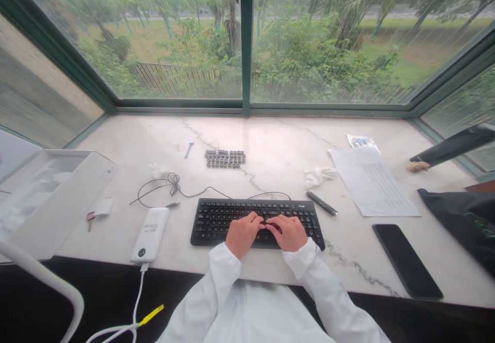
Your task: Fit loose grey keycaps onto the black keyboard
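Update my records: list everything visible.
Keyboard: 1, black, front centre
Tiny pieces: many, grey, behind keyboard
Tool: 1, blue, near pieces
Cable: 1, black, behind keyboard
Power bank: 1, white, left
Charging cable: 1, white, left
Tie: 1, yellow, left
Adapter: 1, white, left
Box: 1, white, left
Tube: 1, white, left
Pen: 1, black, right
Scraps: 2, whitish, behind keyboard
Sheet: 1, white, right
Packet: 1, multicoloured, behind sheet
Phone: 1, black, front right
Bag: 1, black, far right
Long item: 1, black, right
Table: 1, whitish, beneath
Window frame: 1, green, rear
Trees: several, green, outside
Sleeves: 2, white, front
Hands: 2, bare, on keyboard
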The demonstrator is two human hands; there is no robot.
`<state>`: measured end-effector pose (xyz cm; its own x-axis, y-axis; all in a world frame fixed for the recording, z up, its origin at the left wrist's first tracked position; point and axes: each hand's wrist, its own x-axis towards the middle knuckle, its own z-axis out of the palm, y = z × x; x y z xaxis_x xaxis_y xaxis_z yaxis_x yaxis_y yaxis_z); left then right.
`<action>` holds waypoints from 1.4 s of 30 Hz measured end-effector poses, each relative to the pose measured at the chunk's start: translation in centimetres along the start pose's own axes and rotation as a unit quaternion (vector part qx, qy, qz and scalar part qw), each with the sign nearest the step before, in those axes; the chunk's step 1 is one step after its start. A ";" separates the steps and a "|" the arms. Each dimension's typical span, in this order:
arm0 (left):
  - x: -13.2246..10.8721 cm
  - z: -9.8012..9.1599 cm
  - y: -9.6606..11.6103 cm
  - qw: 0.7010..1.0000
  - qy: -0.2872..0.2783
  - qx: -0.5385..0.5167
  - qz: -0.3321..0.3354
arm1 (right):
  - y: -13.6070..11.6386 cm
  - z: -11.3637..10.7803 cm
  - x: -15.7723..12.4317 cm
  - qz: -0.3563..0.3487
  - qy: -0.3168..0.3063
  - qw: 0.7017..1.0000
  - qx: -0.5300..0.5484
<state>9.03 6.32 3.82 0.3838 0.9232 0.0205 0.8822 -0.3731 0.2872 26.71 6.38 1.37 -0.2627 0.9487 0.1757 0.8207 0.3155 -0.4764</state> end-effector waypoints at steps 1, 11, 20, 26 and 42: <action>0.0 0.0 0.0 1.000 -0.002 0.000 0.000 | -0.1 0.0 0.0 0.005 -0.001 1.000 0.002; 0.2 0.0 -0.1 1.000 -0.005 -0.020 -0.001 | 0.1 0.1 0.1 -0.003 0.009 1.000 0.001; 0.4 0.0 -0.2 1.000 -0.001 -0.027 0.012 | 0.5 0.3 0.2 -0.011 0.008 1.000 -0.004; 0.4 0.4 -0.4 0.991 0.002 -0.119 -0.060 | 0.5 0.4 0.2 -0.023 0.004 1.000 -0.014; 1.4 -1.4 -0.2 0.954 -0.035 -0.221 -0.201 | 0.4 -0.8 1.8 0.061 -0.100 0.991 0.058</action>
<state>9.06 7.80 5.10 0.0701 0.9693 -0.2356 0.7671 0.0986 0.6339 26.97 8.17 2.23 -0.2710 0.9608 -0.0581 0.7914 0.1881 -0.5817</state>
